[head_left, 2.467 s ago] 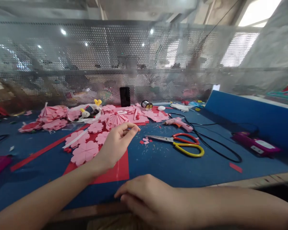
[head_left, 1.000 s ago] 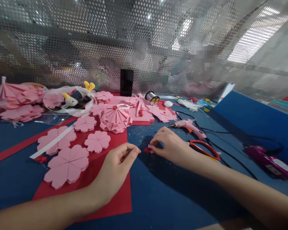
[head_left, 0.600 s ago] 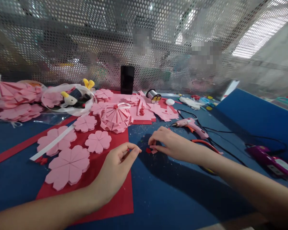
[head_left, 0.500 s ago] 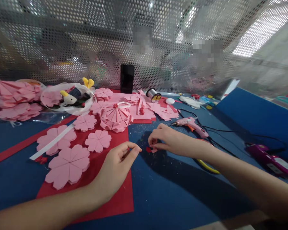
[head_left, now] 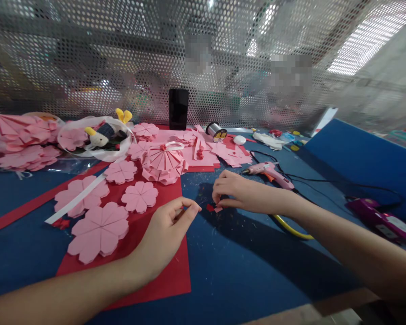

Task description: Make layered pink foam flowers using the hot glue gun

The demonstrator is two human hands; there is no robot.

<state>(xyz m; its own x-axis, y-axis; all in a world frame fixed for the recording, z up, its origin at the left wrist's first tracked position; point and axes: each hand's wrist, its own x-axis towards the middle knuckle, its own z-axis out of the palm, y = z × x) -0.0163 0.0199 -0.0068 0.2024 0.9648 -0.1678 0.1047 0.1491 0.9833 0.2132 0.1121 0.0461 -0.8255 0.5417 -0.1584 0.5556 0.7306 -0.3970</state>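
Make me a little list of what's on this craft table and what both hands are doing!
Left hand: fingertips pinched together over the red paper sheet
Right hand: fingertips on small red and pink paper scraps
Nearby: pink paper flowers, pink glue gun, yellow scissors handle
Back: black phone, wire spool
Surface: blue table cover

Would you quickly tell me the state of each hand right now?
Left hand: pinched shut, thumb to forefinger; any content too small to tell.
Right hand: fingertips down on the paper scraps; whether it grips them cannot be told.
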